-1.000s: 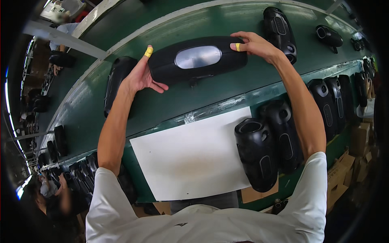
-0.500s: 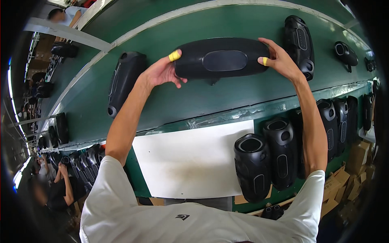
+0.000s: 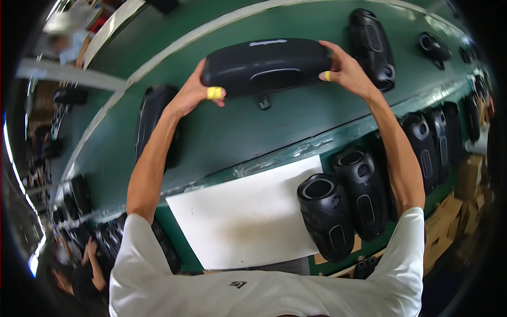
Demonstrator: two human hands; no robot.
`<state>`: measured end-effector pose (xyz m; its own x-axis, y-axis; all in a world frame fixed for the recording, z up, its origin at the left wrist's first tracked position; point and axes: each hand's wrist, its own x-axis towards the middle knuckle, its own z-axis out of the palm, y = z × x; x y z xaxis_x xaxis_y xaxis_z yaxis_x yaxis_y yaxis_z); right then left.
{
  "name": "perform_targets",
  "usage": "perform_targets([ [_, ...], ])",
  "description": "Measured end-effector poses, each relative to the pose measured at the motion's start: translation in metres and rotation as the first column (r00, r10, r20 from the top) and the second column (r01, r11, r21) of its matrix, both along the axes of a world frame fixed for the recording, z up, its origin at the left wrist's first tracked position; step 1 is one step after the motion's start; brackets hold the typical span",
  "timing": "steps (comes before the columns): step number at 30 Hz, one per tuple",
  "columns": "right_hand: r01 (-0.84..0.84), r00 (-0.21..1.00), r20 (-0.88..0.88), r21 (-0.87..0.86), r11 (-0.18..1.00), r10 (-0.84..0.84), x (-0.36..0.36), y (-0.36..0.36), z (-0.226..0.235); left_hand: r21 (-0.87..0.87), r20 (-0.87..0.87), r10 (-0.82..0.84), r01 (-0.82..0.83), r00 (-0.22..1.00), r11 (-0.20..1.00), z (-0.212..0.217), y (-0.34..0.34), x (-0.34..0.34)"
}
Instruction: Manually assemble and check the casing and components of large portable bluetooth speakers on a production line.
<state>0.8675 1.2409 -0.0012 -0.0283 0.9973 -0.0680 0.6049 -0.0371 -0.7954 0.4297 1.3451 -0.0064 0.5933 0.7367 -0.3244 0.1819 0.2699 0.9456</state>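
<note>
A black portable speaker (image 3: 266, 64), long and rounded, is held lengthwise above the green bench. Its left end is in the grip of my left hand (image 3: 196, 94), the yellow-taped thumb on the near side. My right hand (image 3: 344, 70) grips the right end, its thumb, also taped yellow, near the lower edge. The oval panel on the speaker faces toward me and downward, and pale lettering shows along its upper side. Just below it is a small dark piece (image 3: 264, 102); whether it is attached I cannot tell. Most of my fingers are hidden behind the speaker.
Similar speakers lie on the green bench (image 3: 237, 134), one left (image 3: 153, 119) and one right (image 3: 372, 47). Nearer me is a white board (image 3: 243, 216), with several speakers (image 3: 327, 216) standing at its right. Cardboard boxes (image 3: 446, 224) are lower right. Other people work at the left.
The speaker has rolled so its oval panel turns downward and its lettering comes into view. My left thumb has shifted from the top of the end to the near side. The view has shifted slightly.
</note>
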Motion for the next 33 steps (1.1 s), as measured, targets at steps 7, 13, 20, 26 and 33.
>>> perform_targets([
  [7,0.068,0.994,0.085,0.043,0.997,-0.072,0.005,0.016,-0.016,0.465,-0.094,-0.025,0.066,0.995,0.883,0.005,-0.013,0.030],
  [13,0.071,0.964,0.259,-0.020,0.997,-0.064,0.012,-0.013,-0.026,0.912,-0.272,0.168,0.199,0.947,0.358,-0.052,-0.019,0.041],
  [20,0.234,0.595,0.602,0.504,0.831,-0.532,0.098,-0.052,0.027,0.838,-0.393,0.076,0.323,0.916,0.440,-0.013,-0.048,0.042],
  [26,0.518,0.844,-0.016,-0.234,0.823,-0.536,0.182,-0.046,-0.009,0.179,-0.423,-0.271,0.373,0.865,0.911,0.072,0.003,0.071],
  [33,0.533,0.767,-0.188,-0.348,0.771,-0.614,0.210,-0.067,-0.011,0.503,-0.621,-0.149,0.537,0.770,0.678,0.057,-0.050,0.140],
])
